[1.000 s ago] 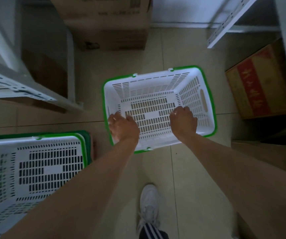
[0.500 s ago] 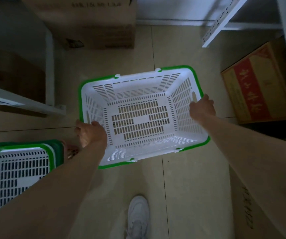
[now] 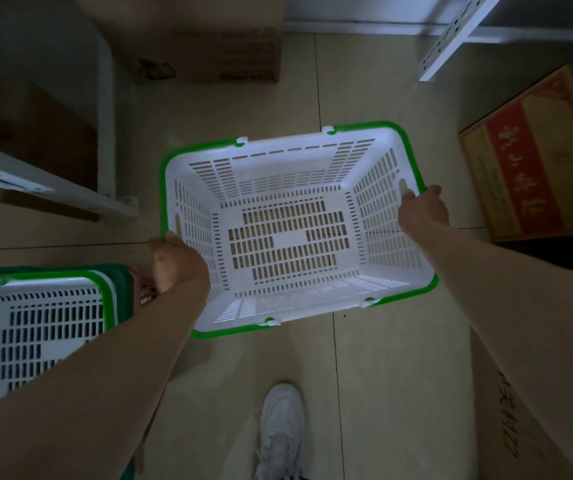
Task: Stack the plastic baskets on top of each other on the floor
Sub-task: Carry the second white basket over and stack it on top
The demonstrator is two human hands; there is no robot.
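Note:
A white slotted plastic basket [image 3: 288,233] with a green rim hangs above the tiled floor in the middle of the view, its open side up. My left hand [image 3: 174,263] grips its left rim. Gripping the right rim beside the handle slot is my right hand [image 3: 422,211]. At the lower left stands a stack of like baskets [image 3: 36,327], white with green rims, partly covered by my left forearm.
Cardboard boxes stand at the back [image 3: 209,46], at the right a box with a red label [image 3: 534,168], and another at the lower right [image 3: 520,410]. White metal shelf frames stand at left [image 3: 105,133] and upper right [image 3: 451,36]. My white shoe [image 3: 283,427] is below.
My hands moved from inside the basket to its left and right rims and lifted it; it now looks larger and closer. The view shifted a little, with the stack still at lower left.

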